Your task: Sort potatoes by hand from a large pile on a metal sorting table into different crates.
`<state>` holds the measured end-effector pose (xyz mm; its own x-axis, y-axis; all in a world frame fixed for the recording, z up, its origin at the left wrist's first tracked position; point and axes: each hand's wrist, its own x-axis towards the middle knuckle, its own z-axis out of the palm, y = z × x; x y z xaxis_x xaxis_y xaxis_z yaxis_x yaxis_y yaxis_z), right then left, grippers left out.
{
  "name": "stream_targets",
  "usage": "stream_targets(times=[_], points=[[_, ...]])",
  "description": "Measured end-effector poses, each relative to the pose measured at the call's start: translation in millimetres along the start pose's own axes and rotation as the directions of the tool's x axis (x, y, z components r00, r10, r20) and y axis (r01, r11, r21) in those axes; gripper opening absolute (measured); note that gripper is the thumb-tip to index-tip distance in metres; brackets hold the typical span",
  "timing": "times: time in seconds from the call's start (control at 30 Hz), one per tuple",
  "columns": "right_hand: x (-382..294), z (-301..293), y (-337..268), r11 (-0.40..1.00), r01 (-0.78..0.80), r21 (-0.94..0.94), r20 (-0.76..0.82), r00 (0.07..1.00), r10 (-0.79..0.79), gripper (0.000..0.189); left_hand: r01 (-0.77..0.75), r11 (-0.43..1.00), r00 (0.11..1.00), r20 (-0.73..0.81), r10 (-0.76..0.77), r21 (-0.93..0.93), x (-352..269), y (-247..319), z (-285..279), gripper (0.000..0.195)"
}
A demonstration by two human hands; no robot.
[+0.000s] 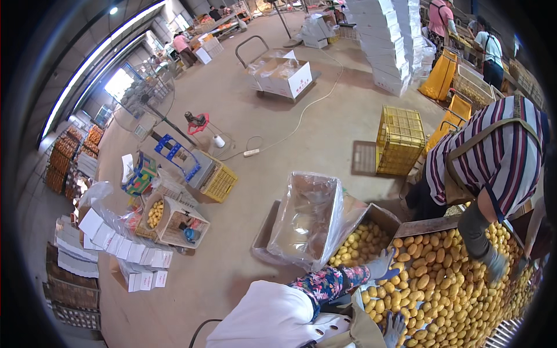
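Observation:
My left hand [384, 265], in a grey and blue glove below a floral sleeve, reaches over the near edge of a sorting table beside a cardboard box of potatoes [357, 243]. Its thumb and fingers are apart at the potatoes; whether it grips one is unclear. Lower down, my right hand [394, 329], gloved alike, lies with spread fingers against the yellow potatoes [428, 278] covering the table. An open carton with a clear plastic liner [304, 222] stands left of the potato box.
A co-worker in a striped shirt [491, 148] bends over the table, a gloved hand [495, 265] among the potatoes. Yellow crates [399, 139] are stacked behind. Left are a scale [202, 172], a white crate [185, 226] and a floor cable [300, 124]. A cart with cartons [280, 76] stands farther off.

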<state>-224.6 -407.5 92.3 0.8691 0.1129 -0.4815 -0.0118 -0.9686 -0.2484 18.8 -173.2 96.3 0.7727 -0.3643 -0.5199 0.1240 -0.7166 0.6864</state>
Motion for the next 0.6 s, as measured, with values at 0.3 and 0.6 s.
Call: stream_targets(times=[0.3,0.6], points=[[36,-6,39,0.888,-0.131,0.441,-0.441,0.830,0.342,0.070,-0.016,0.965,0.992,0.125,-0.018,0.260,-13,-7,14,0.091],[84,-52,-92,0.919,0.105,0.381,-0.275,0.962,0.003,0.060,-0.257,0.963,0.966,-0.007,0.259,0.075,5,-49,6,0.086]])
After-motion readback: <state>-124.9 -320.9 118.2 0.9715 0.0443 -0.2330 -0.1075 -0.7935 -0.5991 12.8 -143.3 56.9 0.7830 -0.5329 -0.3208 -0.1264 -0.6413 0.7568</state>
